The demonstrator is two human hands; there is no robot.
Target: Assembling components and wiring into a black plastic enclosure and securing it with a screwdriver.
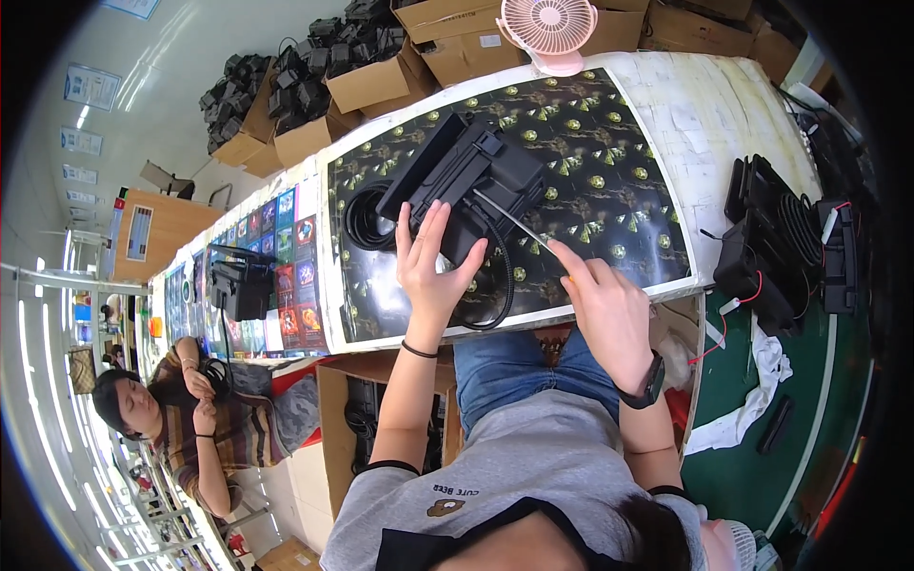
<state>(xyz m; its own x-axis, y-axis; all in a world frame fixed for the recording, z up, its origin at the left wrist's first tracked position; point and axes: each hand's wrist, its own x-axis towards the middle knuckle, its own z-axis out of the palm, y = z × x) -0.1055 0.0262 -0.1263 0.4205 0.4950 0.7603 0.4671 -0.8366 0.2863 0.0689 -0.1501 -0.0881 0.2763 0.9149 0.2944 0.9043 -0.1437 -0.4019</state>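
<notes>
A black plastic device (519, 176) with a raised flat panel (419, 167) lies on the table mat in front of me. My left hand (428, 271) holds its near end, fingers and thumb spread across the corner. In my right hand (605, 309) is a thin metal tool (514, 222), pinched between thumb and forefinger. The tool's tip reaches the middle of the device, and its rear end is hidden in my palm. A black ribbed cable (509, 290) curves from the device below my left hand. Left of the device lies a coil of black cable (367, 217).
A pink fan (549, 29) stands at the table's far edge. Beyond it are cardboard boxes (381, 90) and black parts. More black devices (776, 247) with cables sit at right. On the left, another person (190, 409) handles a cable beside a black device (242, 283).
</notes>
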